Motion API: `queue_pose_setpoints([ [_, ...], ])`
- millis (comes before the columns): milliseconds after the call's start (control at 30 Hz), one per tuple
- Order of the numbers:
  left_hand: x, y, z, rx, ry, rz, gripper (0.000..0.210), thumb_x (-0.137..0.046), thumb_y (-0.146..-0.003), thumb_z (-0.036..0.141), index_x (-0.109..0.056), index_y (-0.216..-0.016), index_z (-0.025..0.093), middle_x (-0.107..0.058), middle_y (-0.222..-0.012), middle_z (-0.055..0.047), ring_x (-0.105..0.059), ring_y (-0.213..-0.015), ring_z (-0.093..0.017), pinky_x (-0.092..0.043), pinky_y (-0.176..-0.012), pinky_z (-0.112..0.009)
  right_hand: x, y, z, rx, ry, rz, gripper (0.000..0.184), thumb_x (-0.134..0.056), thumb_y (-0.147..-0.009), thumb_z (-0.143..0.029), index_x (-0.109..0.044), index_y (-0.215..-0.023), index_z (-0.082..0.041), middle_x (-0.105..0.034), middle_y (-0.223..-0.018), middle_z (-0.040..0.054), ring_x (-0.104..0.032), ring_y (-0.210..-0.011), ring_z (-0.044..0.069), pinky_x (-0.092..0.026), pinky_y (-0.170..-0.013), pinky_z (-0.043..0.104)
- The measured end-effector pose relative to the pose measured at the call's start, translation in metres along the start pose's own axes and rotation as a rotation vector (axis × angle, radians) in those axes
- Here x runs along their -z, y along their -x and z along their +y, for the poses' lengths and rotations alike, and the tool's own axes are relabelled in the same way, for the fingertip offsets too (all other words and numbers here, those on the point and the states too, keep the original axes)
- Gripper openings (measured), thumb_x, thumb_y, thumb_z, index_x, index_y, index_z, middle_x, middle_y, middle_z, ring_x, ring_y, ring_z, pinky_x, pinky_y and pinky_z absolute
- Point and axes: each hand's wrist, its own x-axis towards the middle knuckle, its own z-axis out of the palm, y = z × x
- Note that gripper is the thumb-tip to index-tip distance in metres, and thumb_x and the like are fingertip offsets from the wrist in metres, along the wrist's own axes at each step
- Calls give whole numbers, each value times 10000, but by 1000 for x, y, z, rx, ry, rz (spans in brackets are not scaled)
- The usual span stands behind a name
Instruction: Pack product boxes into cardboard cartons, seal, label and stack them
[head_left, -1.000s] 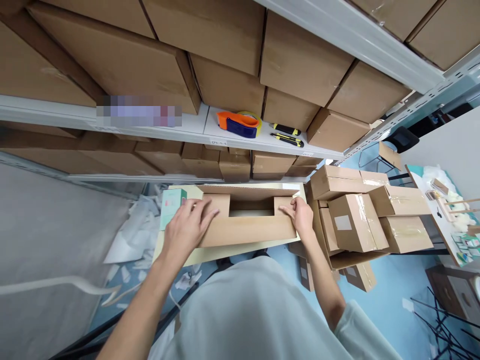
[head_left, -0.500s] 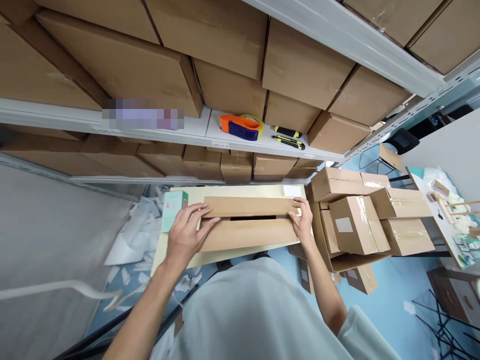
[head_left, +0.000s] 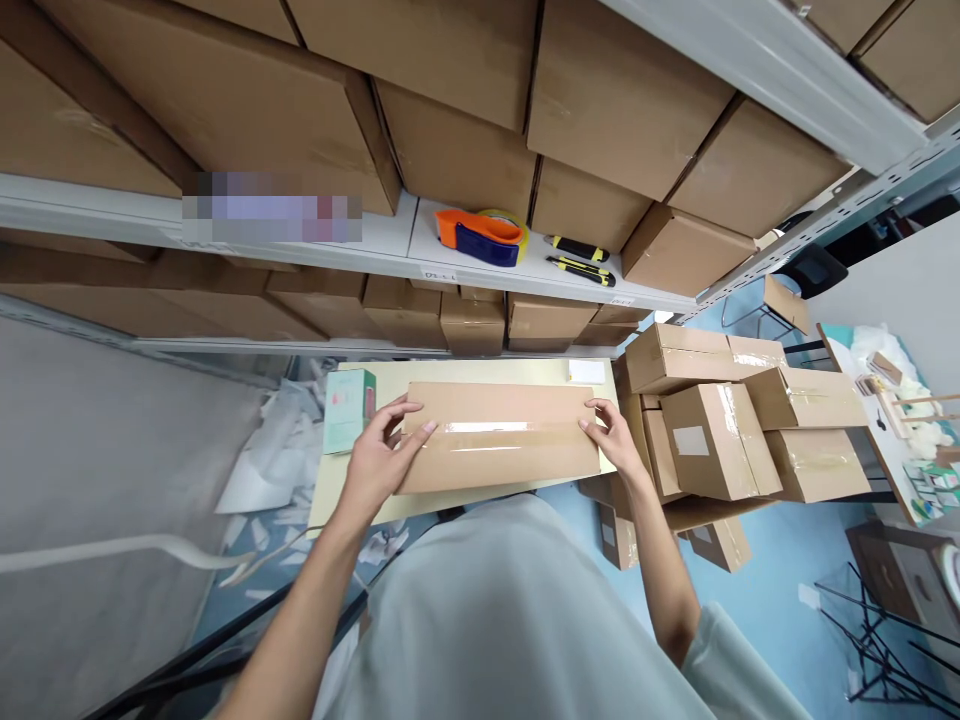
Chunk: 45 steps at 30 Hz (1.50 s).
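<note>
A long flat cardboard box (head_left: pixel 499 465) lies before me over a pale yellow table (head_left: pixel 352 515). Clear shiny tape runs along the middle of its upper face. My left hand (head_left: pixel 382 450) grips the box's left end, thumb on top and fingers behind the edge. At the opposite end my right hand (head_left: pixel 611 437) holds it the same way, its thumb on the face. Just left of my left hand stands a mint-green carton (head_left: pixel 346 412). A small white box (head_left: pixel 586 372) lies at the table's far right corner.
A shelf (head_left: pixel 405 232) ahead carries large cartons, an orange and blue tape dispenser (head_left: pixel 480 238) and two box cutters (head_left: pixel 581 260). Taped cartons (head_left: pixel 712 440) are piled in a big open box at right. Crumpled white paper (head_left: pixel 262 460) lies at left.
Earlier the box's upper face showed two flaps with a dark gap between them; now a closed face with tape is up. Both hands still hold its ends. The view has shifted slightly.
</note>
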Motion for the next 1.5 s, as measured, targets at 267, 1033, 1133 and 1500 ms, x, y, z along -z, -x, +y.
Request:
queue_pose_setpoints([
  [267, -13, 4, -1, -76, 4, 80, 467, -703, -947, 596, -665, -1271, 262, -691, -1571, -169, -617, -1553, -341, -470, -1330, -533, -1, -6, 2, 47, 19, -48, 566, -770, -900, -696, -619, -1243, -271, -651, -1504, 146, -689, -1315, 274, -603, -1000, 362],
  [1033, -13, 14, 12, 105, -110, 137, 875, -722, -788, 932, -753, -1276, 206, -757, -1531, -140, -699, -1386, -381, -570, -1199, -511, -2, -21, 22, 79, -33, -131, 530, -713, -1008, -687, -637, -1355, -294, -583, -1666, 173, -536, -1621, 306, -543, -1251, 471],
  [1133, -15, 14, 13, 114, -75, 140, 886, -743, -776, 927, -751, -1290, 206, -745, -1550, -144, -687, -1403, -382, -545, -1224, -515, 4, -23, 24, 84, -19, -184, 584, -726, -997, -697, -626, -1417, -305, -542, -1720, 165, -518, -1645, 304, -526, -1268, 466],
  [1500, -8, 19, 7, 70, 59, 140, 730, -763, -848, 806, -801, -1315, 246, -734, -1574, -144, -684, -1462, -380, -558, -1246, -509, -10, -17, 8, 108, 40, -8, 596, -683, -1000, -691, -635, -1415, -265, -656, -1586, 175, -654, -1475, 317, -581, -1171, 442],
])
